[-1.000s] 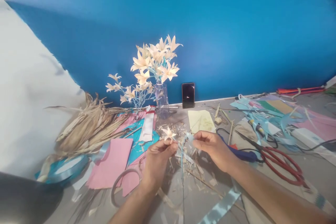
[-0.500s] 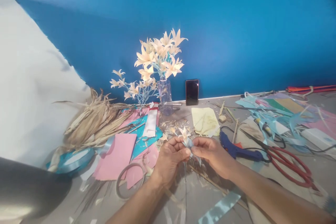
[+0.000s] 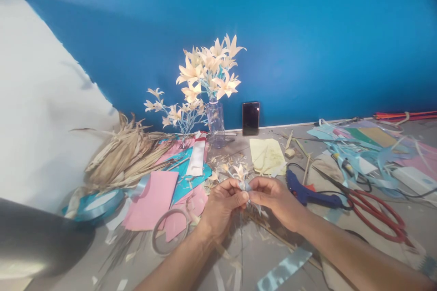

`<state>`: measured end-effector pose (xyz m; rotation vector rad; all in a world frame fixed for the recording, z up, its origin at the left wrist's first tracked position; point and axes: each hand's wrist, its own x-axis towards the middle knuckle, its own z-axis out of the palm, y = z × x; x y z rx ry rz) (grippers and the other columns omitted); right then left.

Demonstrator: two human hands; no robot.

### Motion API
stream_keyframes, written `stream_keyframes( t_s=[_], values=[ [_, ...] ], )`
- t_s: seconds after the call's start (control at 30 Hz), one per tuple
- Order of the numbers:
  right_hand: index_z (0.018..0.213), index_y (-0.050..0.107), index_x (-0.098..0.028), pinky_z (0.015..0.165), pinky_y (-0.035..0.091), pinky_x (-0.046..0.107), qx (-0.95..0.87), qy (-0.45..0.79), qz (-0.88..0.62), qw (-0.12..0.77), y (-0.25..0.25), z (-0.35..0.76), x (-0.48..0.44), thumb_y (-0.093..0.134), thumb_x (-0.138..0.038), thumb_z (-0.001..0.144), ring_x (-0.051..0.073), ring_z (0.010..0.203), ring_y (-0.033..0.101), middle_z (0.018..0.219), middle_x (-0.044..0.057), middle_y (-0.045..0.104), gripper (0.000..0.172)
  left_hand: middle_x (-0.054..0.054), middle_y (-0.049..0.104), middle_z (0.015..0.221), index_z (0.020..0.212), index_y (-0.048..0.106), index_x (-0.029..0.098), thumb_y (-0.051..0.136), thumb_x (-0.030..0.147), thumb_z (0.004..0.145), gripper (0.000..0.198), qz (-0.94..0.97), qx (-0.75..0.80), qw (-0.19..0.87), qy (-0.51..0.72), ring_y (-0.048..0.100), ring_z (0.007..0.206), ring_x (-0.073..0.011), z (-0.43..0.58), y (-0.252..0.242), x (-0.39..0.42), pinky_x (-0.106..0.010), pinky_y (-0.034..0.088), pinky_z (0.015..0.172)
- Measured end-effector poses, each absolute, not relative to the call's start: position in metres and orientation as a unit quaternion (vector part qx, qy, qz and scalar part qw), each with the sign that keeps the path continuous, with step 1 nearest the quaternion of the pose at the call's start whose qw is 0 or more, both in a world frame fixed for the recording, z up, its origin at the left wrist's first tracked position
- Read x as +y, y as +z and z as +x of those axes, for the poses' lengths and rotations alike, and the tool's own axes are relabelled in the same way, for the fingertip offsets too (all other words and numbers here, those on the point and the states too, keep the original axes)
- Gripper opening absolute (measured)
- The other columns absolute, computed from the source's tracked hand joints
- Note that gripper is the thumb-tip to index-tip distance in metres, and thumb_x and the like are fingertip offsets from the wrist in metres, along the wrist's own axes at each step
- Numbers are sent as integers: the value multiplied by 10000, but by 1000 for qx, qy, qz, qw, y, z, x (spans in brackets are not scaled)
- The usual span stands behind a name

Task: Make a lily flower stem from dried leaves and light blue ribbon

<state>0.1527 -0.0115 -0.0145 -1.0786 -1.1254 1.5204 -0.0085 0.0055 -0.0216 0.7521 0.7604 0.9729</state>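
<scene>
My left hand (image 3: 223, 207) and my right hand (image 3: 275, 200) meet at the middle of the floor. Both pinch the base of a small cream paper flower (image 3: 240, 173). A pale blue ribbon (image 3: 246, 187) sits between the fingertips at the flower's base. A thin dark wire stem (image 3: 241, 241) hangs down from under my fingers. Both hands are closed on this flower stem.
A clear vase of cream flowers (image 3: 214, 77) stands by the blue wall, a dark phone (image 3: 251, 118) leaning beside it. Dried leaves (image 3: 126, 152), pink paper (image 3: 152, 200), a tape ring (image 3: 169, 232) lie left. Blue glue gun (image 3: 309, 193), red scissors (image 3: 373, 213) lie right.
My hands came together from apart. The right hand brought the blue ribbon to the flower held by the left, and both now pinch it. The view shifted slightly.
</scene>
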Motion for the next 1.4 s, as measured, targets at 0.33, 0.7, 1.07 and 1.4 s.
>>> stream_keyframes(
  t_s=[0.33, 0.7, 1.07, 1.4],
  values=[
    [733, 637, -177, 655, 391, 287, -464, 602, -452, 467, -14, 152, -12, 801, -465, 669, 143, 650, 505, 653, -13, 566, 337, 59, 558, 573, 788, 617, 162, 893, 231, 566, 361, 342, 347, 756, 437, 510, 478, -64, -9, -20, 5, -196, 368, 500],
    [790, 658, -179, 593, 352, 254, -496, 591, -457, 442, -17, 159, -11, 790, -472, 692, 125, 630, 452, 666, -15, 540, 337, 38, 573, 566, 725, 607, 146, 889, 259, 568, 342, 330, 367, 756, 429, 505, 485, -64, -11, -17, 8, -188, 378, 495],
    [733, 640, -179, 627, 392, 269, -465, 602, -467, 451, -14, 166, -8, 746, -365, 718, 129, 639, 511, 675, -6, 588, 215, 57, 540, 586, 712, 572, 165, 856, 261, 624, 313, 328, 344, 740, 476, 481, 493, -60, -15, -13, 11, -190, 379, 516],
    [734, 626, -191, 521, 299, 236, -685, 359, -551, 314, 3, 172, -12, 571, -213, 779, 106, 534, 419, 599, -41, 539, 74, 19, 586, 713, 705, 614, 174, 739, 232, 742, 143, 503, 412, 587, 482, 514, 689, -106, -20, -21, 15, -221, 399, 683]
  ],
)
